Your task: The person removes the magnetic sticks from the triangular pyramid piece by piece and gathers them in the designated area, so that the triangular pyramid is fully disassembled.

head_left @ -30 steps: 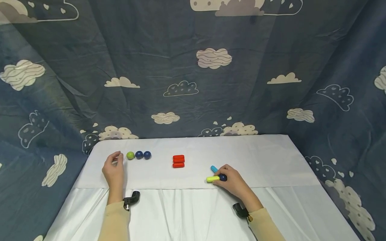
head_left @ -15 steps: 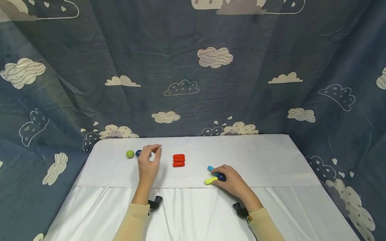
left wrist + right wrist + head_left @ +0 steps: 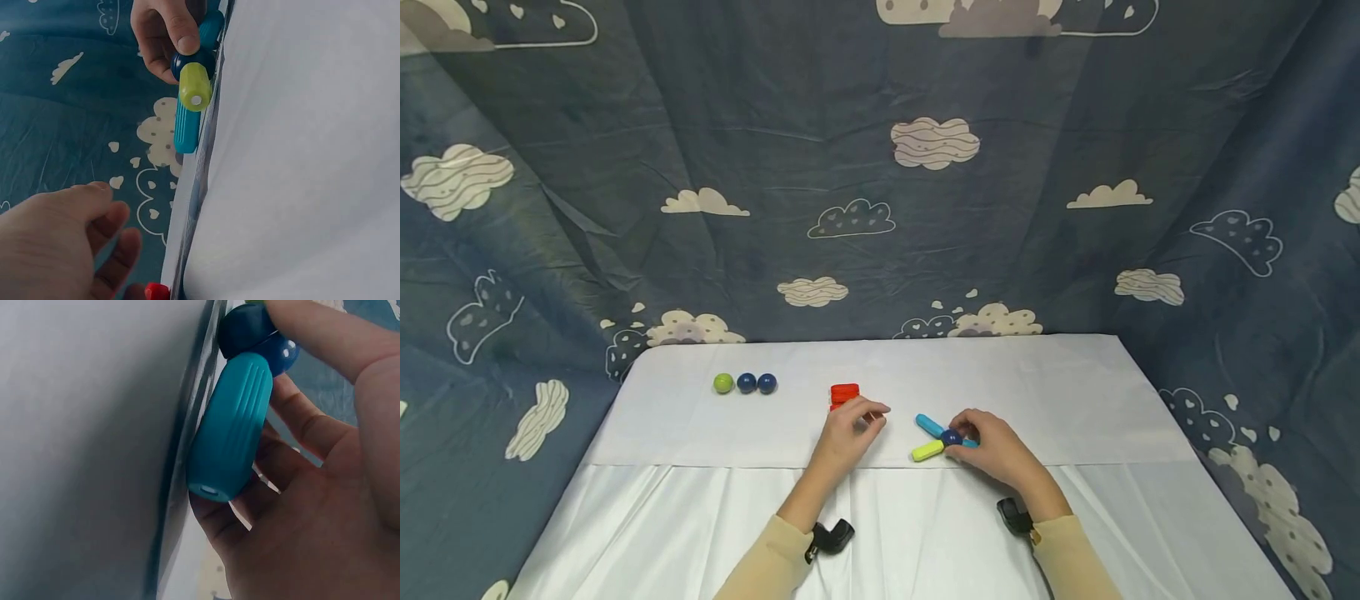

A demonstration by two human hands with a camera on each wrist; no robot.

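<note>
My right hand [image 3: 996, 450] pinches a dark blue ball [image 3: 951, 437] between thumb and fingers, low over the white tabletop. Joined to the ball are two light blue rods and a yellow-green rod [image 3: 195, 87]. One light blue rod [image 3: 929, 425] points away to the left; the other rod [image 3: 231, 431] lies under my right palm. My left hand [image 3: 842, 437] hovers left of this piece, fingers loosely bent, nothing held. Just behind it sit red rods [image 3: 844, 391], partly hidden by the fingers.
At the back left of the white tabletop [image 3: 1037, 392], a green ball [image 3: 723, 383] and two dark blue balls [image 3: 756, 382] stand in a row. A dark cloud-patterned curtain [image 3: 850, 258] surrounds the table at the back and sides.
My left hand has swept right from beside the green ball, past the dark blue balls, to the red rods. My right hand has shifted slightly right, showing more of the joined rods.
</note>
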